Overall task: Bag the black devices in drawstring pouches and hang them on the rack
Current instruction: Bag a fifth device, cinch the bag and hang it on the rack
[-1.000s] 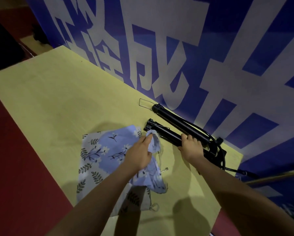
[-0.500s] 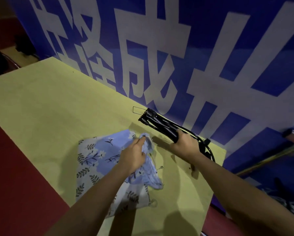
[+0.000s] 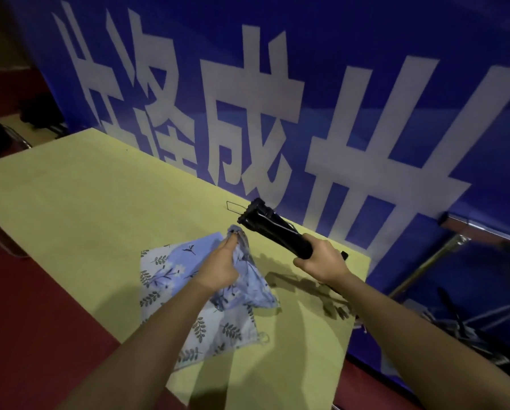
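Left hand (image 3: 222,266): pinching the floral pouch (image 3: 194,297) mouth, lifting it open.
Right hand (image 3: 321,261): gripping the black device (image 3: 274,230), raised just beside the pouch.
Advice: keeping the mouth wide, feeding the narrow end in first.

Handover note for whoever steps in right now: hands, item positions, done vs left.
Left hand: pinches the mouth of the top floral pouch, raised off the yellow table.
Right hand: grips a black folded device in the air, its far end pointing at the pouch mouth.
A second floral pouch lies flat underneath. A thin wire hook lies at the table's far edge.
Done: device picked up, pouch mouth gathered.
Left: slide device in, pull drawstring, hang it; no rack clearly visible.
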Demonstrator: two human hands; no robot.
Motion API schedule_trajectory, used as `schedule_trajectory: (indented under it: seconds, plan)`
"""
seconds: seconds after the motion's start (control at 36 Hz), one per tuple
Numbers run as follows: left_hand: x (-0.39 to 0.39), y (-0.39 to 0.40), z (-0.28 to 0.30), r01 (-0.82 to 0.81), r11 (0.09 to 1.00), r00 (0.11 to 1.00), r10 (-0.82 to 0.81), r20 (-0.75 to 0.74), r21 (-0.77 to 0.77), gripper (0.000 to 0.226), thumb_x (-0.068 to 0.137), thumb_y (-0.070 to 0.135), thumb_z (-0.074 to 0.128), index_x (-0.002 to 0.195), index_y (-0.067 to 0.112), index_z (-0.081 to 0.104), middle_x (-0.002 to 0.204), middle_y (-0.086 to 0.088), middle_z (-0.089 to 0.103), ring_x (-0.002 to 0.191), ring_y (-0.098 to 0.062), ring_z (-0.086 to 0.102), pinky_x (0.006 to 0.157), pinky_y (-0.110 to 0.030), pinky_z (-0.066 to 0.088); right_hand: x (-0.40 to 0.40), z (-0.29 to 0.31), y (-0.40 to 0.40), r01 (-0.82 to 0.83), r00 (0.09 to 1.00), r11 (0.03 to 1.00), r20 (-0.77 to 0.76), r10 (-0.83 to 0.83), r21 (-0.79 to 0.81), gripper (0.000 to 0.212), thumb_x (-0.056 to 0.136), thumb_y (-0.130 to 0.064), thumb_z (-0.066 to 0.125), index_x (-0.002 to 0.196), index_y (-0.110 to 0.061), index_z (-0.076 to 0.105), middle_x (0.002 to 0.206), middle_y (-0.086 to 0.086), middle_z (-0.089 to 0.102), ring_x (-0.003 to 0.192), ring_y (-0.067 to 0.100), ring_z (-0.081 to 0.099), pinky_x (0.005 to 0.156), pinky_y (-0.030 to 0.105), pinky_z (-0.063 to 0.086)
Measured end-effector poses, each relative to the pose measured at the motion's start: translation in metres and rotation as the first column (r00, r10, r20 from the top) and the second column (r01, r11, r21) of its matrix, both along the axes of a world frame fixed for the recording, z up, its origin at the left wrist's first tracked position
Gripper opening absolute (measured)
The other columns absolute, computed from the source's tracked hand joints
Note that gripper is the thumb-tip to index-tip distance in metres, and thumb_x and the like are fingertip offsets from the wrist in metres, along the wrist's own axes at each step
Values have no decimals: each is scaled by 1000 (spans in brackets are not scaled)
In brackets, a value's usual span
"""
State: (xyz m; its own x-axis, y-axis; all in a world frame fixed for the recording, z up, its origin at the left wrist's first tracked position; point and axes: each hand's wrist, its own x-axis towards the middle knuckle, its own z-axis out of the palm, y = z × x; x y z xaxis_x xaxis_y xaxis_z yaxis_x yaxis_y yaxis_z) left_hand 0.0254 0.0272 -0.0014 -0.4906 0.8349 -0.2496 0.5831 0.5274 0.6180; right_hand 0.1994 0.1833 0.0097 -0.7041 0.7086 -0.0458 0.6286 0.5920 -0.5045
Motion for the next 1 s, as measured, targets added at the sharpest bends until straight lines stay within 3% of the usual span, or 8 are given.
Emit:
schedule_trajectory:
  seconds: [0.11,0.19,0.25,0.31,0.39,0.47,0.75,1.0]
  plan:
    - [2,-10,-1,-7,1000,999,6,38,29,86,89,-8,49,152,20,-2,157,-4,19,53,-9,34,56,-34,41,11,-1,-13,-7,997,1000,78,10,-28,50,81,-29,65,127,-22,50,97,0,63,85,21,61,70,34,53]
    - [6,-20,3,-25,999,999,23,44,40,89,86,-9,51,152,20,-2,157,-6,21,67,4,37,79,-42,50,18,-8,-23,-50,983,999,174,53,-18,37,79,-28,62,114,-24,54,97,-1,64,90,22,62,77,38,54]
    - [9,-26,7,-8,999,999,5,49,45,88,87,-10,51,152,17,-2,160,0,5,112,-12,53,87,-35,48,19,-14,-30,-88,964,996,253,88,-8,29,79,-29,60,107,-25,53,94,0,63,90,23,62,76,39,54]
    - [11,-30,9,13,999,1000,-13,6,41,89,86,-9,53,152,16,-1,161,0,1,133,-21,39,92,-32,44,16,-20,-37,-129,937,992,329,121,5,28,81,-28,59,107,-22,52,97,3,62,90,25,62,73,37,53]
    - [11,-35,7,39,999,991,-38,-126,6,92,84,-10,53,152,22,-1,161,3,0,96,-15,54,72,-36,47,8,-27,-46,-171,904,984,403,139,44,30,83,-25,57,111,-17,50,101,7,61,91,28,60,64,33,44]
    - [17,-39,12,58,996,950,-78,-302,-75,89,84,-10,48,152,23,0,161,5,-3,114,-32,54,59,-35,41,-1,-32,-53,-221,863,972,480,157,78,32,84,-21,56,114,-14,47,105,9,60,93,30,60,62,33,41]
    - [41,-18,5,231,952,865,-295,-406,-200,82,85,0,52,150,22,7,153,-5,20,121,-34,37,89,-43,44,-21,-38,-66,-374,807,921,527,264,110,31,88,-13,54,116,-6,43,110,14,60,97,34,60,63,34,37]
    - [59,7,-21,247,909,675,-409,-614,-334,38,90,24,51,126,13,47,137,-12,35,118,-34,31,95,-40,27,-10,-49,-56,-372,867,919,403,293,131,47,91,-35,50,131,-10,42,116,9,62,102,32,60,71,33,42]
